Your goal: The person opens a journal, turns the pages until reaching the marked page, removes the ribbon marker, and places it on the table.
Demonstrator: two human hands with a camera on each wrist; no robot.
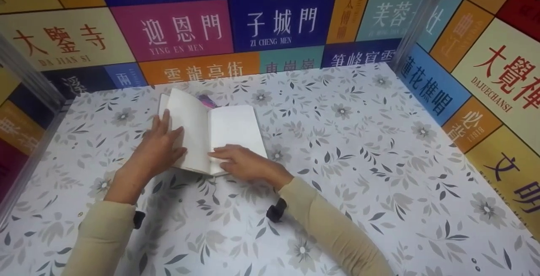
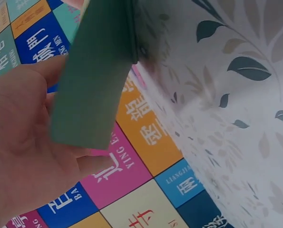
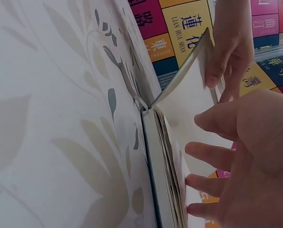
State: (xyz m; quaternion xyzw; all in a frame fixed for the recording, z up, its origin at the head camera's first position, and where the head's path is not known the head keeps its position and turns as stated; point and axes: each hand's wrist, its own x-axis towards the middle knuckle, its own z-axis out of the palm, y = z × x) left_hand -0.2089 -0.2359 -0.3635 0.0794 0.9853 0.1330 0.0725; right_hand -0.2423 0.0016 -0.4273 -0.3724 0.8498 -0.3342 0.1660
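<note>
A notebook (image 1: 231, 128) with blank pages lies spread on the table, its left side lifted at a slant. Its green cover (image 2: 91, 90) shows from outside in the left wrist view. My left hand (image 1: 159, 147) grips that raised cover and page, thumb on the page side and other fingers behind. My right hand (image 1: 247, 163) reaches over the lower part of the right page, index finger pointing toward the fold. In the right wrist view, the right hand (image 3: 255, 156) has its fingers extended, fingertips at the page surface. The page stack (image 3: 167, 166) lies beneath them.
A small purple item (image 1: 206, 101) peeks out behind the notebook's top edge. The table (image 1: 337, 162) has a leaf-and-flower cover. Colourful panels with lettering (image 1: 177, 27) stand along the back and sides, with clear corner strips (image 1: 422, 18).
</note>
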